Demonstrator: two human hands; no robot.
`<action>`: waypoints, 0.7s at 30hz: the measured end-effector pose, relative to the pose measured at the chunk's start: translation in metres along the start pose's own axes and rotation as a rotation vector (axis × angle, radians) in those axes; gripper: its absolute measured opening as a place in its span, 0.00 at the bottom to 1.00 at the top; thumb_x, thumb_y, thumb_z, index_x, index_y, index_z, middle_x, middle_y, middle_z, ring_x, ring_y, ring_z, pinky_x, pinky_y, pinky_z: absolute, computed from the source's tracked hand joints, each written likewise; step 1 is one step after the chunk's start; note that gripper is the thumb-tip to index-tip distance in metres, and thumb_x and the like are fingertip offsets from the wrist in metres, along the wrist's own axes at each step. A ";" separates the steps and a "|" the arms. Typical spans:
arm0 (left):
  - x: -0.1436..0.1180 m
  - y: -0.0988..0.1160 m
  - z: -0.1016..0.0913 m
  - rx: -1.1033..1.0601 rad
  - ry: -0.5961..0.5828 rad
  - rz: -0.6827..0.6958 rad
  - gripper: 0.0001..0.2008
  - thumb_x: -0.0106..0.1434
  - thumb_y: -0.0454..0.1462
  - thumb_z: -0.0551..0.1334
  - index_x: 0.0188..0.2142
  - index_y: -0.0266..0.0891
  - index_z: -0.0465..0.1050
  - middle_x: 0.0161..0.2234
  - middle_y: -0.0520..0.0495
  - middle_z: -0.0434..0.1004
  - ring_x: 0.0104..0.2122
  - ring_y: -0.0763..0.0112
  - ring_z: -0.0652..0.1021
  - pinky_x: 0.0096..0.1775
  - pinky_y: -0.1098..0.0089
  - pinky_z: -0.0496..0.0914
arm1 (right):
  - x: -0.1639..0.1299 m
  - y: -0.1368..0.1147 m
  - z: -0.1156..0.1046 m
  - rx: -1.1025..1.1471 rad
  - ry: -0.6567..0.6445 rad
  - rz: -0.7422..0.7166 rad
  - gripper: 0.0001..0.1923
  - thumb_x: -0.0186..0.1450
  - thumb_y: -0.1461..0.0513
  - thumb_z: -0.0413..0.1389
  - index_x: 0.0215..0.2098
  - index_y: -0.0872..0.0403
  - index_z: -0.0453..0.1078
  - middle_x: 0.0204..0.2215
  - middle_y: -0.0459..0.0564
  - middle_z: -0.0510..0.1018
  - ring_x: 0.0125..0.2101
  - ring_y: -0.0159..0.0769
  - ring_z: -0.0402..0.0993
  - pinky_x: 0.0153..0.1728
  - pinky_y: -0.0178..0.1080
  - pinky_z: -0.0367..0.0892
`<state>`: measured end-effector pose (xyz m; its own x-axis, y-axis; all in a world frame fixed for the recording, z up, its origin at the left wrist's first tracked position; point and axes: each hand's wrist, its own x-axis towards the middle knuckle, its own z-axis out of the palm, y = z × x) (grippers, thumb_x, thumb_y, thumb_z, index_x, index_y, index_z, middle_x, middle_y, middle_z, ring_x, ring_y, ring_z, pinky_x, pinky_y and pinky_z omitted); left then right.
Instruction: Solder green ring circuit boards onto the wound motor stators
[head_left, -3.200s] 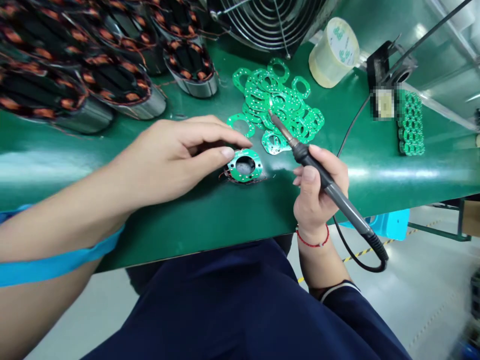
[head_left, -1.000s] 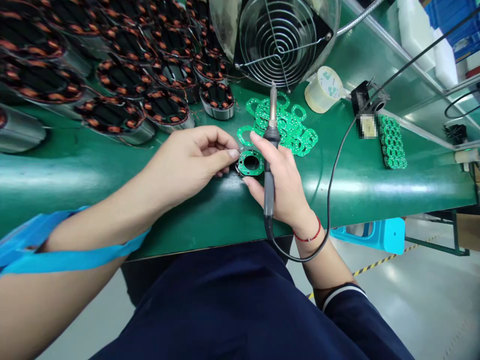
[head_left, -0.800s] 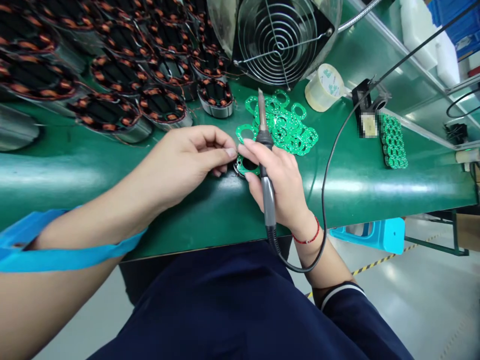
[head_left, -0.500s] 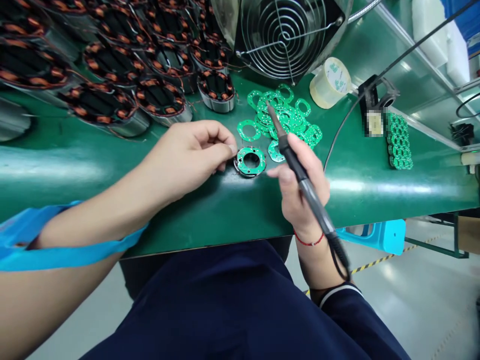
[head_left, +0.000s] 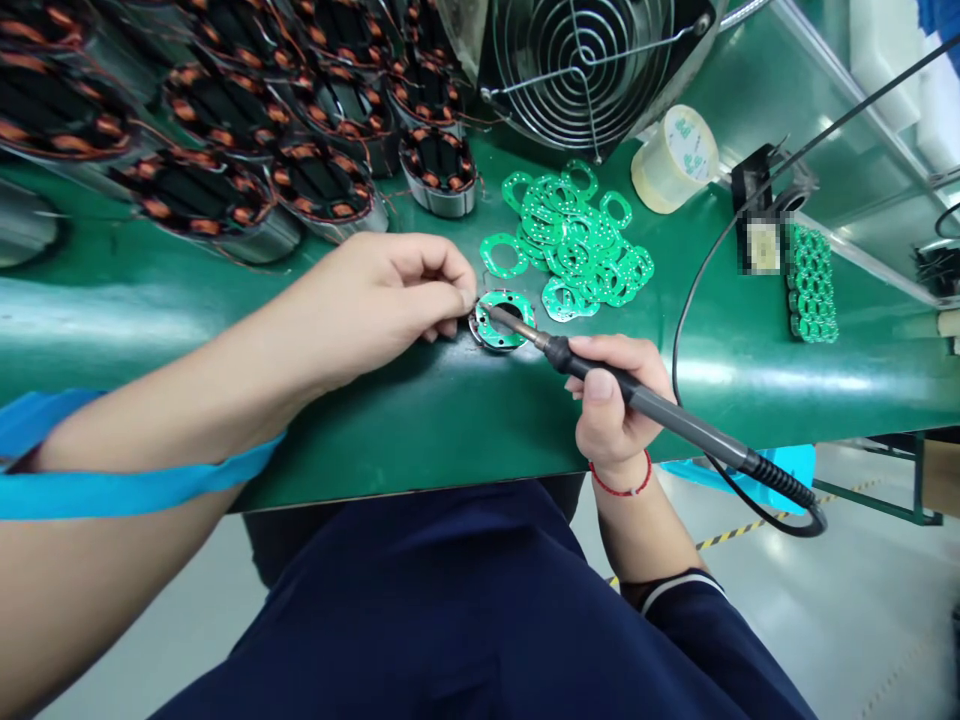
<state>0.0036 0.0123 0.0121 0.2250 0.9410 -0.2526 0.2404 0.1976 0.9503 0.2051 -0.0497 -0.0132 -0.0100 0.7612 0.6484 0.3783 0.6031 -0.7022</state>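
My right hand [head_left: 622, 395] is wrapped round a soldering iron [head_left: 679, 430], whose metal tip reaches the left side of a green ring-shaped circuit board [head_left: 517, 336]. That board lies on top of a stator standing on the bench, its metal side barely showing below the board. Close against the board's left edge, my left hand [head_left: 409, 290] is closed with thumb and forefinger pinched together. Whatever is between those fingertips is too small to make out. A loose green ring board [head_left: 503, 256] lies just behind the stator.
Several copper-wound stators [head_left: 326, 190] stand at the back left. Behind the heap of green boards [head_left: 574, 230] is a fan with a wire guard [head_left: 585, 65]. A tape roll [head_left: 673, 160], a black holder [head_left: 757, 190] and a board panel [head_left: 811, 285] are on the right. The iron's cable [head_left: 679, 330] crosses there.
My right hand has swung the soldering iron from pointing up at the board heap down to the left, so its tip is now on the board. My left hand stays pinched beside it.
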 end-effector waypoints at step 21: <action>0.002 -0.010 0.010 0.129 -0.050 0.139 0.05 0.59 0.30 0.58 0.27 0.40 0.66 0.24 0.55 0.68 0.28 0.72 0.69 0.32 0.71 0.63 | 0.023 0.003 -0.005 -0.286 -0.622 -0.038 0.29 0.72 0.66 0.53 0.70 0.45 0.61 0.60 0.55 0.80 0.58 0.47 0.77 0.56 0.52 0.77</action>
<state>0.0111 0.0091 -0.0001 0.3107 0.9413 -0.1322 0.3222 0.0266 0.9463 0.2107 -0.0318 0.0015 -0.5257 0.7875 0.3215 0.5957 0.6107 -0.5217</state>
